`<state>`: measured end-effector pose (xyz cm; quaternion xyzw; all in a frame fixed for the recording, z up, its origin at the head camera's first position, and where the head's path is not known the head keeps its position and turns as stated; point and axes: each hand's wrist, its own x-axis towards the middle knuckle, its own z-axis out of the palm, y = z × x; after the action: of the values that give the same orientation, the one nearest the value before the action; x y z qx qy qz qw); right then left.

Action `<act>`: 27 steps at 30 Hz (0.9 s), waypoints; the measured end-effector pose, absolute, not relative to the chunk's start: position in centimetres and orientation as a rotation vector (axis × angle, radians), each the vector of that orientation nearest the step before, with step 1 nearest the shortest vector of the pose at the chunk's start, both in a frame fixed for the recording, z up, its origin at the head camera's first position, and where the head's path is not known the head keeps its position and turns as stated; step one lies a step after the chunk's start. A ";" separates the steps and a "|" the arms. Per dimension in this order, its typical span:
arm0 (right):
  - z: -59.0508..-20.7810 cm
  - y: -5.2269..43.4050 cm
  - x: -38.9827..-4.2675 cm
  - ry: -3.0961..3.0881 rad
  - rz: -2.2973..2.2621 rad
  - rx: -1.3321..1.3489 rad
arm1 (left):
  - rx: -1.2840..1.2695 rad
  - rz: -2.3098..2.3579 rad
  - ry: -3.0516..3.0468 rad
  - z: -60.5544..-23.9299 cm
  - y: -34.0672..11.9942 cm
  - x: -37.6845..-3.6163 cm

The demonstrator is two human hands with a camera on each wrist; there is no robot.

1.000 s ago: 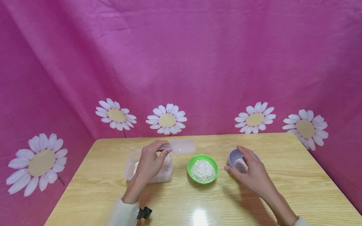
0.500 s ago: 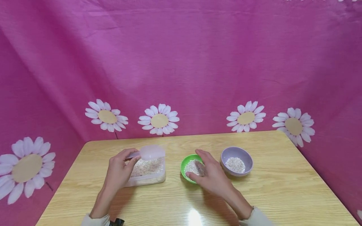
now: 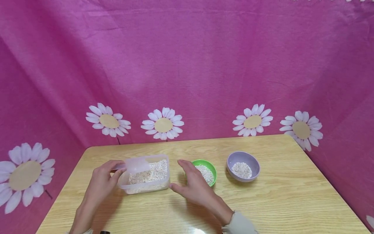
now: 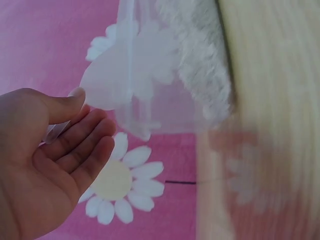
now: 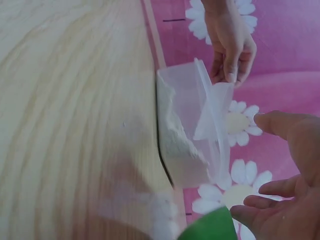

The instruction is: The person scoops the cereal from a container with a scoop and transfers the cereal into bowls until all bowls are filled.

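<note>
Wooden table (image 3: pixel 263 201) under pink daisy backdrop (image 3: pixel 204 65). Clear container (image 3: pixel 147 177) of pale grain sits left of centre. Green bowl (image 3: pixel 212 169) just right of it, lilac bowl (image 3: pixel 243 167) further right, both holding grain. Right hand (image 3: pixel 193 187) hovers spread beside the container, touching nothing. Left hand (image 3: pixel 102 182) pinches the clear scoop (image 3: pixel 137 164) by its handle, over the container's near-left corner. Judgement: brace the container first, dip shallow, lift level.
</note>
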<state>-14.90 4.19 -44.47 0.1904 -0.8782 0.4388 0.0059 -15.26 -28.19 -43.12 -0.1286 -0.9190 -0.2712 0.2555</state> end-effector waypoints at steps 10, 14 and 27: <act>-45.7 1.5 -15.6 -2.766 1.381 0.687 | -0.486 -0.631 -2.522 -42.7 -30.5 -15.7; -46.1 0.8 -15.7 -2.780 1.437 0.662 | -0.533 -0.582 -2.548 -42.2 -30.7 -16.0; -47.2 -0.1 -16.4 -2.730 1.515 0.699 | -0.595 -0.683 -2.663 -42.6 -28.5 -16.4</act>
<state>-16.40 -0.09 -47.16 0.2182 -0.8530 0.4733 -0.0290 -16.43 -28.45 -42.63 -0.2088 -0.9339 -0.2395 0.1637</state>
